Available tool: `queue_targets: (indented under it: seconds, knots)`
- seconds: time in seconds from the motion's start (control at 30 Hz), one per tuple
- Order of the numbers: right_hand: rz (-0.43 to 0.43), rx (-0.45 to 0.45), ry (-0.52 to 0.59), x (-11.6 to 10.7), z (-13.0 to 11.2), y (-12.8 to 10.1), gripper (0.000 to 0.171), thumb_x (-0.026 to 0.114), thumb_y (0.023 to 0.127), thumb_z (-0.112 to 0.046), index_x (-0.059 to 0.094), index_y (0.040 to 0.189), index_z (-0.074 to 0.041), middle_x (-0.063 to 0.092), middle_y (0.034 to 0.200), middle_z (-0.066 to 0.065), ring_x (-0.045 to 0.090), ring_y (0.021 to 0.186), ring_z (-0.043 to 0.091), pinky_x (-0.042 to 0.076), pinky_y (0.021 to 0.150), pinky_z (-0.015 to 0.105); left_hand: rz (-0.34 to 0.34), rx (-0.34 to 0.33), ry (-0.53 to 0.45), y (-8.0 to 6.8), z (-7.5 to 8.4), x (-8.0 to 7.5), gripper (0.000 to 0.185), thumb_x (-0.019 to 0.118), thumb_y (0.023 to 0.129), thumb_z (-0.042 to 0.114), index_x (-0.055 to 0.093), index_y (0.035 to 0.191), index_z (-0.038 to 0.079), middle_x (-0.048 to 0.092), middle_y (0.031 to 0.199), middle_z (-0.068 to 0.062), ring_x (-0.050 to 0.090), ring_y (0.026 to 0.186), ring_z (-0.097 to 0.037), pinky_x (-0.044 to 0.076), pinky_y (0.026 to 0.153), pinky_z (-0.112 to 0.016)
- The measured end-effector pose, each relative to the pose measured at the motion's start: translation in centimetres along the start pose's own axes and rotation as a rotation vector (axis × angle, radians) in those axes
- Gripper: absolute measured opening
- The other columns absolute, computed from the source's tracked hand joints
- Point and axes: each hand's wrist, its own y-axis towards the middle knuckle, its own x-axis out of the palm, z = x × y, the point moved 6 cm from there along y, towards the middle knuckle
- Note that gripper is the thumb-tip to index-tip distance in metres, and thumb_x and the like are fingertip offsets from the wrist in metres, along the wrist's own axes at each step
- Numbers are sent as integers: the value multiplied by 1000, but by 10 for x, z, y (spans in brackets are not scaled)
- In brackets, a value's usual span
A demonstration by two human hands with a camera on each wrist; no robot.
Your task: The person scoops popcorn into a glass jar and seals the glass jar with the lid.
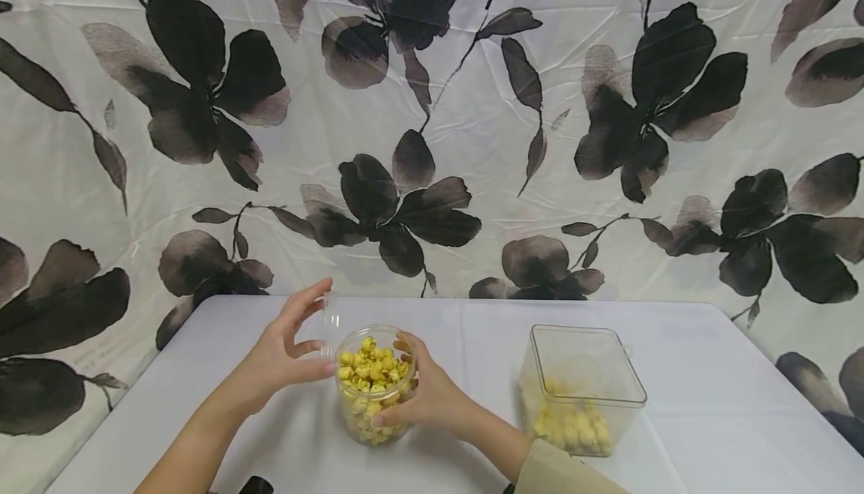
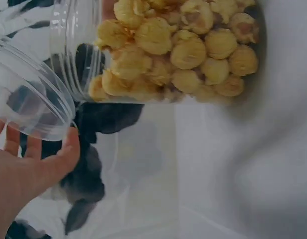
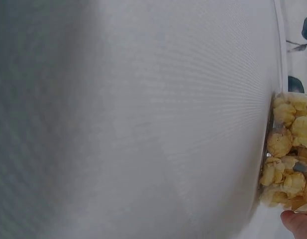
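A round clear jar full of yellow popcorn stands open on the white table, near its front left. My right hand grips the jar from the right, fingers and thumb curled round its wall. My left hand pinches a clear plastic lid just left of and above the jar's mouth. In the left wrist view the lid sits between my thumb and fingers, beside the jar. The right wrist view shows the jar at the right edge and one fingertip.
A square clear container with a little popcorn at its bottom stands to the right of the jar. A floral black-and-white cloth hangs behind the table. A small dark object peeks in at the bottom edge.
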Motion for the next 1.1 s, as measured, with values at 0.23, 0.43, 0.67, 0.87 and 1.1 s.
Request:
queue_targets:
  seconds: [0.23,0.43,0.67,0.87,1.1]
  knots:
    - [-11,-21,-24,0,4,0,106,85,67,-25,16,147,-17,30,146,14,33,131,31,36,100,47,-54,14,362,10,11,21,92,82,69,29,31,144,19,27,143,-8,27,129,-35,37,89,-61]
    - [-32,-47,21,-1,5,2,103,84,68,-25,17,146,-22,38,140,2,39,126,21,36,99,44,-98,41,540,19,17,40,97,83,62,39,38,142,7,34,138,-8,32,126,-35,34,92,-63]
    - [-32,-51,52,0,6,1,105,85,66,-22,18,146,-17,46,131,0,46,116,17,39,94,39,-143,8,651,23,16,53,93,81,63,44,43,139,6,39,138,-11,37,123,-36,36,89,-63]
    - [-26,-41,28,1,7,2,108,85,65,-27,16,147,-19,36,142,4,42,121,20,39,95,39,-152,12,740,24,14,60,91,80,62,47,47,137,7,42,136,-9,39,123,-33,36,84,-57]
    - [-27,-40,33,0,7,1,108,85,65,-26,15,147,-18,33,144,1,39,125,19,37,96,42,-137,47,684,23,6,61,87,80,63,45,48,135,6,43,135,-8,38,123,-33,33,85,-56]
